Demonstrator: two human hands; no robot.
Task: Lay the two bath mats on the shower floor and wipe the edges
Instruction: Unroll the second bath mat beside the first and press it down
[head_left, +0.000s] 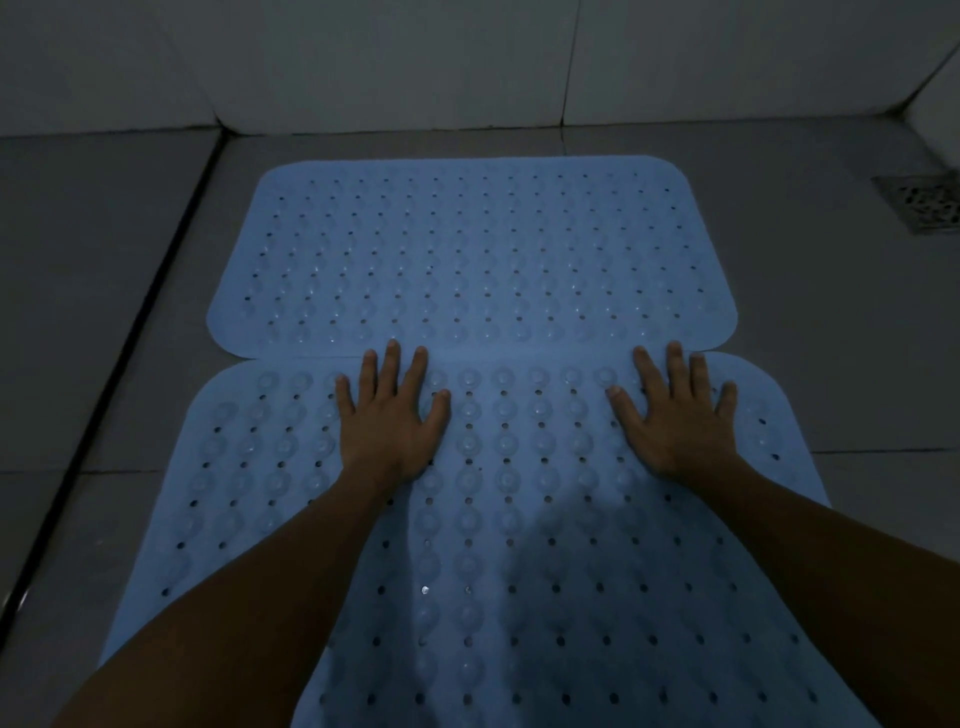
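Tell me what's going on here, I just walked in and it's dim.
A person is laying two blue bath mats on the tiled shower floor. The far mat lies flat near the wall. Left hand and right hand press flat on the far end of the near mat, where the two meet. A floor drain sits at right. No cloth shows.

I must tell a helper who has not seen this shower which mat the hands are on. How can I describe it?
Start at the metal floor drain by the back wall. Two light blue perforated mats lie on the grey tiled floor. The near mat lies closest to the person, and only it has the left hand and right hand flat on it.
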